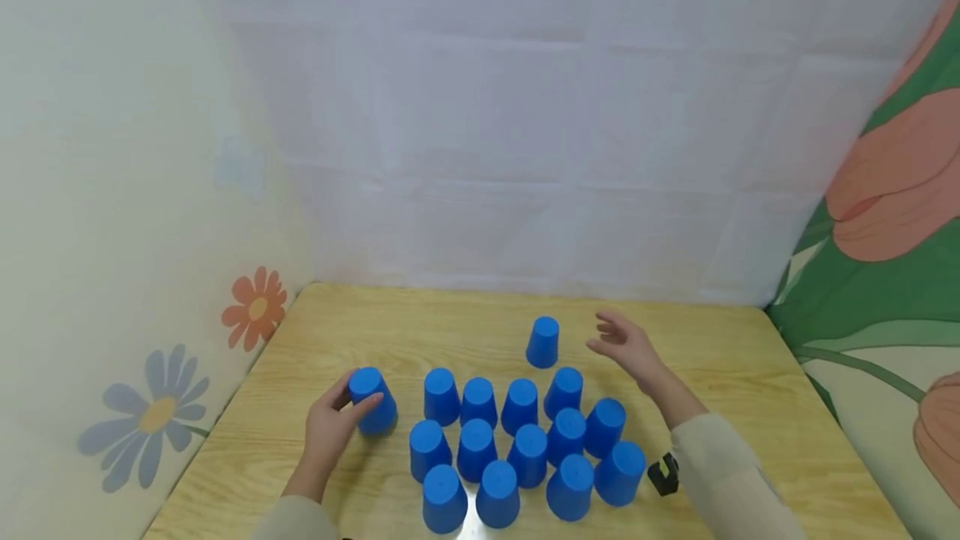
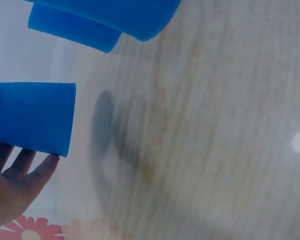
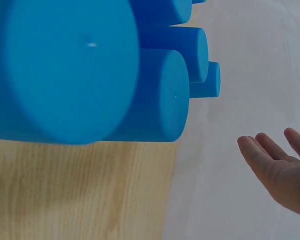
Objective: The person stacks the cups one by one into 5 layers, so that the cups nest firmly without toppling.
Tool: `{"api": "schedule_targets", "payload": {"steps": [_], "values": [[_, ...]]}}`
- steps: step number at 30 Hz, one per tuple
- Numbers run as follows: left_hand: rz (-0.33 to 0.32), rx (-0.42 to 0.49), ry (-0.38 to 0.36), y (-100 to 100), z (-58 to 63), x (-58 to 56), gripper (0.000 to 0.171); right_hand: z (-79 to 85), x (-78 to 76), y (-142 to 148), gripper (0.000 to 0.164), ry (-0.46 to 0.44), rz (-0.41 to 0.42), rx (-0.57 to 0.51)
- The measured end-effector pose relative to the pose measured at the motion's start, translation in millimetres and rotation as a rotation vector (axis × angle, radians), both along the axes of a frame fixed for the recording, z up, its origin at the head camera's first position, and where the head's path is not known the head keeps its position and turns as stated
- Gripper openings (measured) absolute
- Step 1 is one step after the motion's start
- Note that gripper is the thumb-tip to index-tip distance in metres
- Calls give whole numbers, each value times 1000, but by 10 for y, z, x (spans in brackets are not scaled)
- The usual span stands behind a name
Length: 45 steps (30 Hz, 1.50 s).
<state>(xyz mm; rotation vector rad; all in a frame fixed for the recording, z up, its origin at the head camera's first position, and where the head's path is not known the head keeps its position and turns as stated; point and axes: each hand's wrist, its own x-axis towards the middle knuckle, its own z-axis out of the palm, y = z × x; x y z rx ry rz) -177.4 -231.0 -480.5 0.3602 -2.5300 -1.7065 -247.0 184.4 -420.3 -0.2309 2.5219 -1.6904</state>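
On the left side of the table, my left hand (image 1: 327, 430) grips an upside-down blue cup (image 1: 379, 417), thumb on the near side and fingers around the far side. In the left wrist view this held cup (image 2: 32, 117) shows a shadow on the wood beside its rim. At the back right, my right hand (image 1: 628, 350) is raised with fingers loosely spread, holding nothing. Nearest to it stands a single inverted blue cup (image 1: 543, 343), apart from the others. In the right wrist view the same hand (image 3: 285, 175) appears beyond several blue cups (image 3: 175, 95).
Several inverted blue cups (image 1: 476, 450) stand close together in uneven rows between my arms. A small black object (image 1: 663, 474) shows by the right sleeve (image 1: 720, 465). The wooden table (image 1: 420, 311) ends at a white cloth backdrop (image 1: 480, 148), with flower-patterned walls on both sides.
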Motion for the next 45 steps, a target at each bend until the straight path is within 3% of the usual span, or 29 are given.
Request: {"api": "schedule_targets", "payload": {"steps": [4, 7, 11, 19, 26, 30, 36, 42, 43, 45], "values": [[-7, -6, 20, 9, 20, -89, 77, -35, 103, 63, 60, 20, -7, -13], [10, -22, 48, -20, -101, -208, 75, -81, 196, 106, 60, 16, -28, -26], [22, -21, 60, -42, -153, -330, 73, -155, 314, 150, 61, -25, -76, -54], [-40, -6, 38, 100, 186, -376, 74, -286, 506, 248, 60, -57, -123, -106], [-48, 32, 31, 165, 277, -479, 71, -401, 707, 280, 62, -75, -178, -59], [-32, 22, 50, 176, 219, -612, 74, -485, 808, 273, 65, -117, -210, -29], [-22, 29, 97, 128, -43, -892, 66, -583, 950, 248, 63, -95, -250, -33], [-30, 34, 146, 314, 229, -832, 64, -626, 1060, 229, 65, -139, -255, -66], [-31, 29, 140, 368, 337, -783, 65, -635, 1074, 223, 66, -153, -256, -62], [-37, 32, 141, 405, 368, -805, 64, -659, 1102, 213, 68, -174, -255, -54]]}}
